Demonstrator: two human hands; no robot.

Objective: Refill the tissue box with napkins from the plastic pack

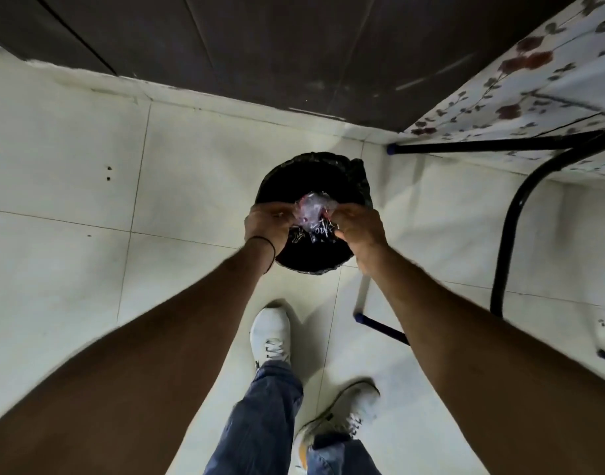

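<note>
A crumpled clear plastic pack [314,214] with dark printing is held between both hands above a black bin [311,180] lined with a black bag. My left hand [268,222] grips the pack's left side with curled fingers. My right hand [357,226] grips its right side. No napkins show inside the plastic. The tissue box is not in view.
The bin stands on a pale tiled floor [71,200]. A dark wooden cabinet [259,46] runs along the back. A table with a floral cloth [534,80] and black metal legs [506,234] stands at the right. My white shoes [271,332] are just before the bin.
</note>
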